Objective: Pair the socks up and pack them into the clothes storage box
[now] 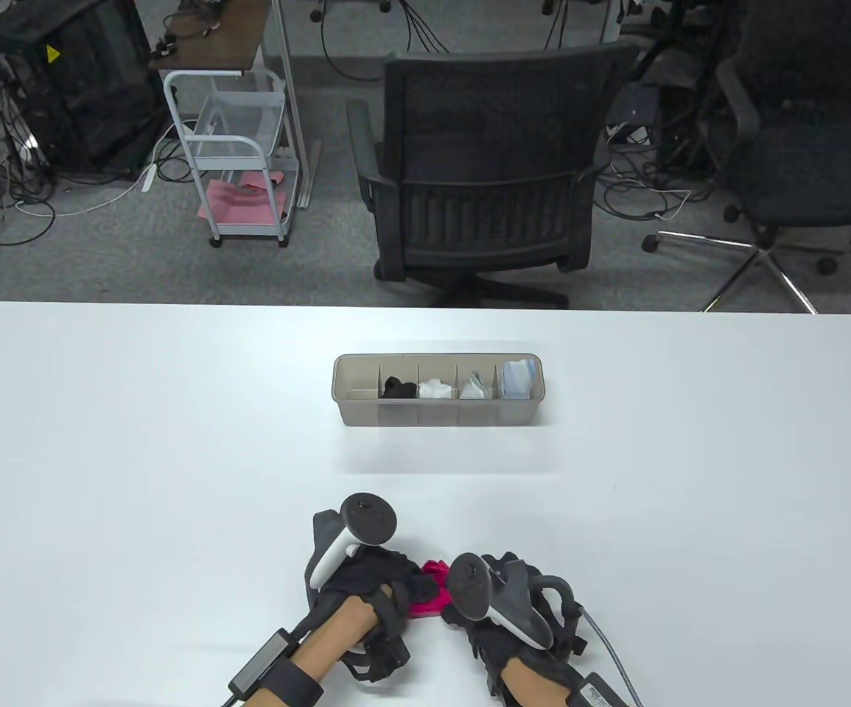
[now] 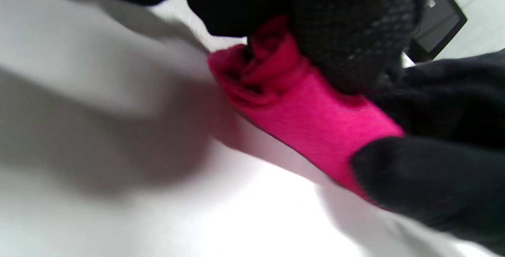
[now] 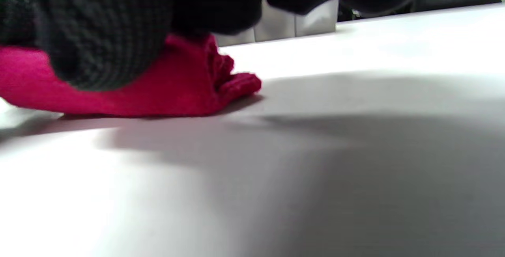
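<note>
A rolled pair of bright pink socks (image 1: 436,573) lies on the white table (image 1: 138,456) near its front edge, between my two hands. My left hand (image 1: 404,587) grips the roll from the left; in the left wrist view its gloved fingers (image 2: 347,36) curl over the pink socks (image 2: 300,111). My right hand (image 1: 457,602) holds the roll from the right, with fingers (image 3: 98,40) bent over the top of the pink socks (image 3: 181,87). The beige storage box (image 1: 436,420) stands farther back at the middle. It holds black, white, grey-white and light blue pairs, and its leftmost compartment is empty.
A black office chair (image 1: 484,169) stands behind the table's far edge, with a second chair (image 1: 801,147) at the right. A white cart (image 1: 237,155) is on the floor at the back left. Bare tabletop spreads between my hands and the box.
</note>
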`<state>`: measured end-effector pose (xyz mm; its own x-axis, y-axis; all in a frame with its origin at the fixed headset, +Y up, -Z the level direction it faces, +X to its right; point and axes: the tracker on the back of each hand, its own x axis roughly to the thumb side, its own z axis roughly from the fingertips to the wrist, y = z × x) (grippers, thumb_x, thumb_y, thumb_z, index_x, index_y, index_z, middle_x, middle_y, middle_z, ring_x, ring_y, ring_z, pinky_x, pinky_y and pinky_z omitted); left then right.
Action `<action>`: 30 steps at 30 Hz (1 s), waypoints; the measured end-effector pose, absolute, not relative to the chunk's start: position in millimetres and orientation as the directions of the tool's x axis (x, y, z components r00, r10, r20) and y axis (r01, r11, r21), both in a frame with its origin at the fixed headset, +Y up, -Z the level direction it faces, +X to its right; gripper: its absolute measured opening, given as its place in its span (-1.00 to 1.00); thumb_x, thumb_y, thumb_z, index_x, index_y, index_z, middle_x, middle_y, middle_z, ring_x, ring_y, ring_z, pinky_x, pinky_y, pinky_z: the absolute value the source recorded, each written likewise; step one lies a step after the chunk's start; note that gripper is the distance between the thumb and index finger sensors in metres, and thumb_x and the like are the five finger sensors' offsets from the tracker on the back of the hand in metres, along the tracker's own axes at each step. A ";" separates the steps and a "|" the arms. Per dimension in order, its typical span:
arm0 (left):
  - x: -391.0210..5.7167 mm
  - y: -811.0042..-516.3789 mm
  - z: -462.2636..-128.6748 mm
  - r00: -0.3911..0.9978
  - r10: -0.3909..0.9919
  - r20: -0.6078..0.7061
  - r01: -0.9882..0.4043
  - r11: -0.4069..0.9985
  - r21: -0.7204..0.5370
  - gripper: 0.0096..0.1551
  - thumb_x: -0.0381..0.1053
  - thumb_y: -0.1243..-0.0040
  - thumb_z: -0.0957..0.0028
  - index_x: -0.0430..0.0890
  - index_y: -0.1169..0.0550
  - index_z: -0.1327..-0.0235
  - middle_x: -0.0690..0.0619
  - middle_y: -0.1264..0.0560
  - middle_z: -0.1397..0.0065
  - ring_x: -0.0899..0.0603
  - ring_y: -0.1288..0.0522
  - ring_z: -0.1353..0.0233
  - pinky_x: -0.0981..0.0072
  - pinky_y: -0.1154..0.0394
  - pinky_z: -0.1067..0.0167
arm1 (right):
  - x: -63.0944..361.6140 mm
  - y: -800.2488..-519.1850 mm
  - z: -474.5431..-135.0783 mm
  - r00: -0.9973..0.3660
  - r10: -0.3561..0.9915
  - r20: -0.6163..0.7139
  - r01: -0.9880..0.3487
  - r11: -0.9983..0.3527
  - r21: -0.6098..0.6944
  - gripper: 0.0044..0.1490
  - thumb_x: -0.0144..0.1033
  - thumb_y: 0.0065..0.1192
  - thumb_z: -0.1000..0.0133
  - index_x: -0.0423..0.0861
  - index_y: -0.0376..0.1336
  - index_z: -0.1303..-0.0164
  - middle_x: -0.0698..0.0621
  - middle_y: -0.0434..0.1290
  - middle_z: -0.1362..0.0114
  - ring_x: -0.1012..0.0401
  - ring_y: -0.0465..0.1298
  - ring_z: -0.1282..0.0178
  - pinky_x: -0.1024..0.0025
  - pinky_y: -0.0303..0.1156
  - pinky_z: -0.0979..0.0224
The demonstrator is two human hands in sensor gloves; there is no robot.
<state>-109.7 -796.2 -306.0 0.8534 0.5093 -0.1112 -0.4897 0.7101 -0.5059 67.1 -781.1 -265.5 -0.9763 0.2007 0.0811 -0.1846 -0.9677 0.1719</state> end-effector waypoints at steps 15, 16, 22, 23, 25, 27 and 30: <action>-92.6 -782.7 -295.7 0.927 0.342 0.155 -0.265 0.888 -0.376 -0.44 0.07 -0.41 0.20 -0.03 -0.67 -0.11 -0.02 -0.58 0.21 -0.22 -0.46 0.18 -0.23 -0.35 0.10 | 79.1 -774.2 -264.9 -0.951 0.300 0.074 -0.294 -0.953 0.077 -0.35 0.00 0.60 0.23 0.33 0.43 -0.12 0.22 0.52 0.24 0.22 0.45 0.18 0.13 0.38 -0.17; -98.3 -786.7 -301.2 0.902 0.417 0.110 -0.327 0.828 -0.456 -0.44 0.07 -0.41 0.20 -0.03 -0.68 -0.11 -0.02 -0.58 0.23 -0.23 -0.46 0.18 -0.23 -0.35 0.10 | 77.0 -774.4 -261.4 -0.965 0.227 0.133 -0.222 -0.974 0.052 -0.33 0.02 0.60 0.25 0.34 0.42 -0.13 0.22 0.51 0.22 0.22 0.44 0.16 0.12 0.38 -0.19; -118.0 -804.3 -309.6 0.807 0.561 -0.184 -0.559 0.626 -0.543 -0.52 0.15 -0.26 0.08 -0.14 -0.75 0.13 -0.04 -0.56 0.44 -0.24 -0.45 0.33 -0.27 -0.35 0.21 | 65.8 -778.9 -260.4 -0.973 0.151 0.172 -0.138 -0.987 0.085 -0.41 0.14 0.39 0.21 0.34 0.46 -0.07 0.22 0.52 0.19 0.22 0.44 0.12 0.12 0.37 -0.23; -117.3 -803.6 -309.4 0.822 0.545 -0.163 -0.542 0.663 -0.517 -0.53 0.17 -0.26 0.09 -0.12 -0.78 0.20 -0.03 -0.57 0.47 -0.23 -0.46 0.35 -0.26 -0.36 0.23 | 65.6 -779.9 -261.6 -0.971 0.179 0.158 -0.164 -0.981 0.106 -0.42 0.11 0.37 0.19 0.32 0.46 -0.08 0.20 0.51 0.19 0.21 0.44 0.13 0.11 0.35 -0.23; -111.0 -795.3 -305.0 0.870 0.484 -0.097 -0.469 0.747 -0.471 -0.53 0.16 -0.27 0.10 -0.09 -0.77 0.13 -0.03 -0.58 0.41 -0.22 -0.47 0.31 -0.24 -0.36 0.19 | 67.3 -781.6 -265.3 -0.967 0.226 0.118 -0.210 -0.968 0.134 -0.45 0.08 0.32 0.15 0.30 0.47 -0.08 0.19 0.51 0.19 0.20 0.43 0.12 0.10 0.34 -0.24; -102.3 -783.9 -296.6 0.914 0.404 0.021 -0.374 0.864 -0.337 -0.34 0.04 -0.35 0.11 -0.28 -0.63 -0.20 0.00 -0.57 0.21 -0.20 -0.46 0.23 -0.22 -0.36 0.13 | 69.0 -783.3 -269.3 -0.963 0.258 0.082 -0.245 -0.959 0.146 -0.47 0.08 0.29 0.14 0.30 0.48 -0.06 0.19 0.51 0.20 0.21 0.43 0.13 0.11 0.34 -0.23; -87.0 -767.0 -281.9 0.925 0.304 0.228 -0.251 0.939 -0.235 -0.50 -0.02 -0.38 0.09 -0.12 -0.68 -0.12 0.02 -0.58 0.19 -0.20 -0.47 0.20 -0.21 -0.37 0.10 | 71.9 -784.9 -274.4 -0.959 0.283 0.018 -0.275 -0.944 0.183 -0.48 0.08 0.27 0.11 0.30 0.48 -0.06 0.19 0.51 0.20 0.20 0.43 0.13 0.11 0.34 -0.23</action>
<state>-87.0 -767.0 -281.9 0.9248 0.3045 0.2281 -0.2512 0.9390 -0.2351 71.9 -784.9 -274.4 -0.9588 0.2834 0.0182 -0.2755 -0.9438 0.1827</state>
